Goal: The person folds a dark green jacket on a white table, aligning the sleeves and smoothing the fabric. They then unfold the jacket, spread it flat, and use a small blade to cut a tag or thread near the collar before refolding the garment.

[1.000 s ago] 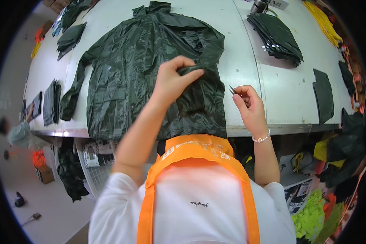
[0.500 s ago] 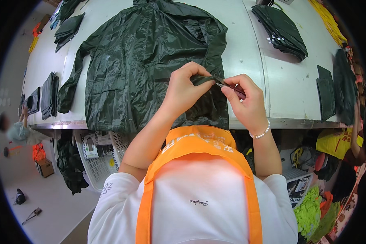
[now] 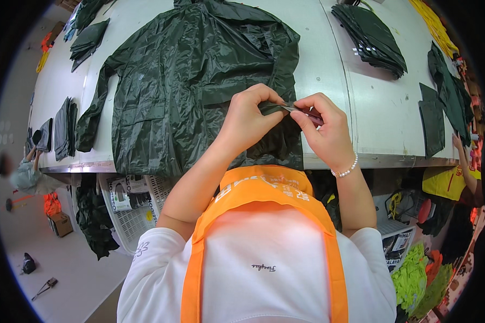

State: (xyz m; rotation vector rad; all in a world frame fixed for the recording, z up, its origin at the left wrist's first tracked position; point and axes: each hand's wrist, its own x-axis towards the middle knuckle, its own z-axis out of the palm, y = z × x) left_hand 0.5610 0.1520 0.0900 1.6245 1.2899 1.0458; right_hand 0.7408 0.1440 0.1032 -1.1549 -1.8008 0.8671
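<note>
A dark green raincoat (image 3: 194, 70) lies spread over the white table, its hem at the front edge. Near its lower right, my left hand (image 3: 250, 113) pinches a bit of the dark green fabric between thumb and fingers. My right hand (image 3: 323, 126) is closed round a small tool with a dark red handle (image 3: 314, 118) and a thin, pointed metal end. That metal end meets the pinched cloth between my fingertips. Whether it is snips or a seam ripper cannot be made out.
Folded dark green garments (image 3: 369, 40) are stacked at the back right, with more at the left (image 3: 66, 129) and far right (image 3: 432, 121). A white basket (image 3: 129, 226) stands below the table edge. Other people work at both sides, one by a hanging dark garment (image 3: 447, 91).
My hands stay almost in place; the tool's metal end sits slightly farther left at the cloth. At the far right, a dark garment has been lifted and spread by another person.
</note>
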